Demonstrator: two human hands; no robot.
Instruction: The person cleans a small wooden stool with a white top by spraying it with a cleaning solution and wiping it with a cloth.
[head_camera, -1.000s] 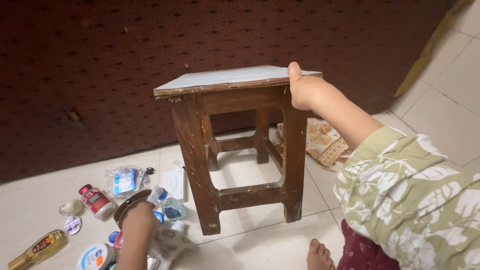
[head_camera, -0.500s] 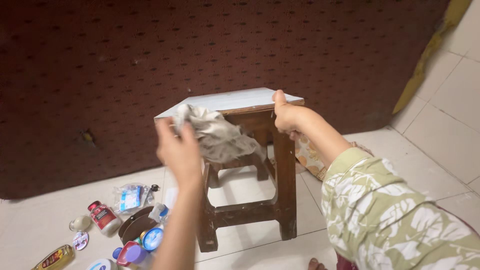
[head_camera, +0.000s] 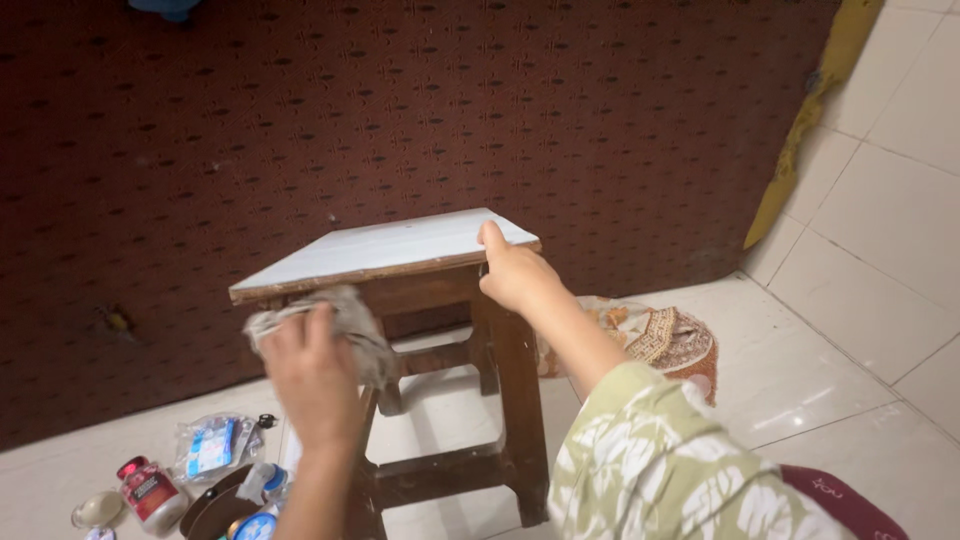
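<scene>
Wooden stool (head_camera: 400, 300), dark brown and square-legged with a pale, smooth painted top, stands on the glossy white tiled floor (head_camera: 860, 300) in front of a maroon patterned fabric backdrop (head_camera: 400, 110). Its wood looks worn and rough along the seat edge. The right hand (head_camera: 515, 272) clamps the right near corner of the seat, thumb on top. The left hand (head_camera: 312, 375) is closed around a crumpled grey cloth (head_camera: 345, 318), pressed against the stool's left near edge and leg; the two hands are well apart. Right of the stool, on the floor, lies a folded patterned orange-and-cream cloth (head_camera: 665, 340). At lower left sit small items: a red-capped round plastic bottle (head_camera: 148, 490), a clear plastic packet with blue contents (head_camera: 212, 445) and a dark round lid (head_camera: 215, 505). A green leaf-printed sleeve (head_camera: 660, 470) covers the right arm.
</scene>
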